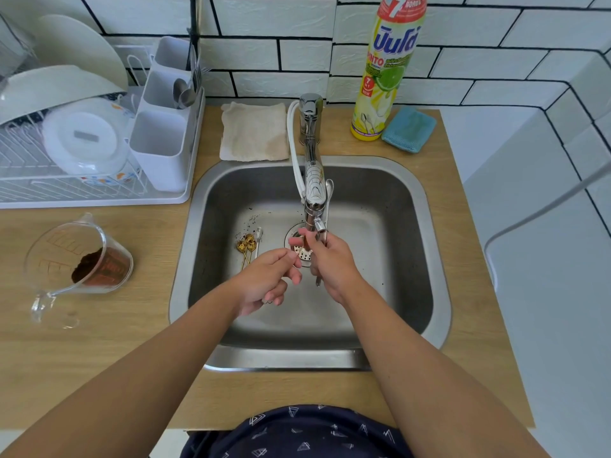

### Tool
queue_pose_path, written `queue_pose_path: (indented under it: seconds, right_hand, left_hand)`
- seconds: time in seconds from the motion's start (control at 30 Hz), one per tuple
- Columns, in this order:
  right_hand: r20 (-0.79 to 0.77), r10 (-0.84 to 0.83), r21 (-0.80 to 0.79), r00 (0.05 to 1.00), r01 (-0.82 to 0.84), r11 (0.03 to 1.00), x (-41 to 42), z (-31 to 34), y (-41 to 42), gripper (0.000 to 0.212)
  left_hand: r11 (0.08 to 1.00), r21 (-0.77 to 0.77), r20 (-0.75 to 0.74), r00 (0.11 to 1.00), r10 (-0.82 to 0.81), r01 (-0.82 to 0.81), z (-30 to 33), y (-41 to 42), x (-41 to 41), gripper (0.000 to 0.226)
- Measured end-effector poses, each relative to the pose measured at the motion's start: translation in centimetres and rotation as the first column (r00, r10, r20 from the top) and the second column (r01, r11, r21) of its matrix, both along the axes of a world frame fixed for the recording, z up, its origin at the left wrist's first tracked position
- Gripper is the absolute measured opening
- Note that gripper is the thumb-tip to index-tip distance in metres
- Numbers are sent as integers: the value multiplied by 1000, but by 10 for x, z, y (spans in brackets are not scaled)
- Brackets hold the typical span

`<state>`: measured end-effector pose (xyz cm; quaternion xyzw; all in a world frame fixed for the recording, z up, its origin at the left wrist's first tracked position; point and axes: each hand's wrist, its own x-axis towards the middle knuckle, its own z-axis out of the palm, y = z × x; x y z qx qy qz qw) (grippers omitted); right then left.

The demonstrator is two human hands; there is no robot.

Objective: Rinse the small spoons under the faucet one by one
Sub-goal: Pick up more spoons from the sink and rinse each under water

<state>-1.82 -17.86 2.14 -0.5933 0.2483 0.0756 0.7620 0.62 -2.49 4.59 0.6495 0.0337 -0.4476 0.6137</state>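
Home kitchen, steel sink, dish rack, tiled wall

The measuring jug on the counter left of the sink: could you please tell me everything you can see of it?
The measuring jug is clear, glass or plastic by its look, with reddish graduation marks on its wall. It lies tipped on its side on the wooden counter, pour spout up toward the dish rack, handle toward the near edge. A dark brown powder, perhaps coffee grounds, is heaped against its base. Neither hand touches it, and it lies apart from the sink and from the rack.
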Motion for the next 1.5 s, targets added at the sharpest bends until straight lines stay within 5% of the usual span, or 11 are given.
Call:
queue_pose_path:
  seconds: [0.13,0.23,0.37,0.53,0.77,0.87,1.0,1.23,1.5]
  right_hand:
    - [9,-15,-19,1000,16,1000,-3,0,0,10]
    - [-43,-72,-55,996,69,996,-4,-3,3,24]
    - [-29,0,71,1000,2,997,-8,-7,2,19]
    - [-57,-31,-82,998,26,996,-10,-8,-1,22]
    - [10,7,364,1000,-10,931,-7,-6,-7,22]
    - [-19,-35,387,999,40,921,-6,-5,-10,14]
    - [-103,-76,227,992,97,969,-2,-6,-9,19]
    - [-14,43,328,999,-36,944,-9,-7,-14,13]
    - [-56,-333,178,941,337,924,-5,-2,-39,11]
  left_hand:
    - [999,-37,-46,999,3,-4,-1,5,1,28]
    - [999,-13,-54,998,-43,43,1,5,-2,28]
    - [1000,1,-75,997,17,-17,0,4,-4,27]
    - [999,-35,-131,991,32,-37,3,3,-4,26]
    - [943,-224,-406,903,140,-247,9,7,-1,23]
    - [987,-146,-253,967,32,-71,12,10,-1,26]
    - [981,60,38,982,-185,183,9,8,-5,30]
    - [997,0,8,997,-83,83,-2,7,0,30]
    - [999,40,186,982,22,-29,-14,-23,10,16]
